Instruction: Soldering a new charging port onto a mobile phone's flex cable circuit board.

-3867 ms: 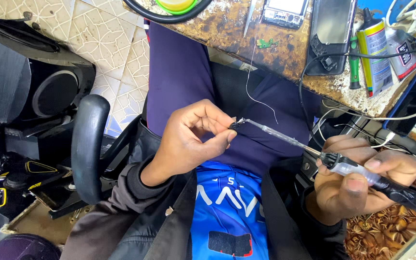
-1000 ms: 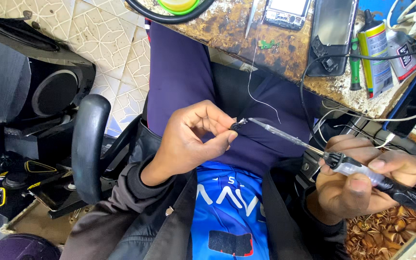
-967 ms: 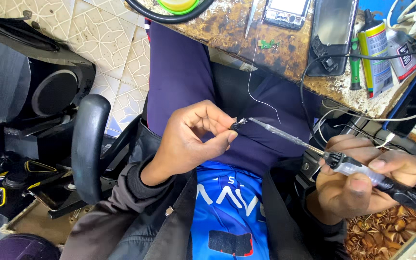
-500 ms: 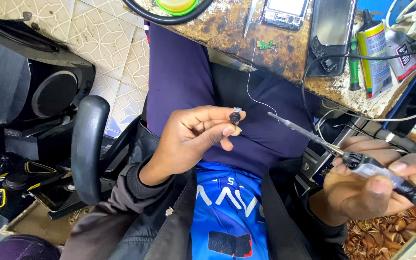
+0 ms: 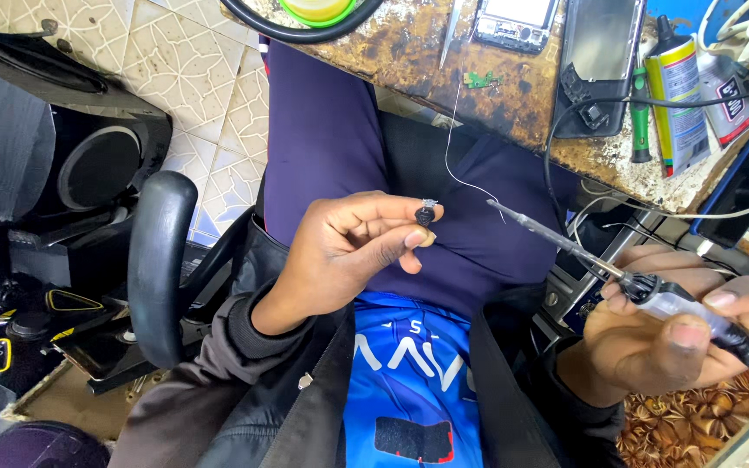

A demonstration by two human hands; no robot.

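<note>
Head-camera view, nearest first: the soldering iron is held in the right hand, the fingers closed round its clear-and-black handle in a pen-like hold, thumb on top. From that grip the long thin shaft runs up and away to the left, and its tip stands apart from the part, with a clear gap between them.

Beyond the tip, the left hand is closed in a pinch: a small dark round component is clamped between thumb tip and forefinger, with a bit of bright metal showing at its top. The other fingers are curled underneath. A thin solder wire hangs just past the pinch, running down from the workbench edge and ending between the component and the iron's tip.

For the joint to be made well, it is judged that the component should be kept still, with its metal end turned toward the tip and the fingertips kept back from that end, since heat would be carried quickly through so small a part. The iron is best steadied by resting the right wrist, so that only the very tip is brought to the metal, briefly.

Farther off on the bench, a glue bottle, a green screwdriver and a dismantled phone are seen.
</note>
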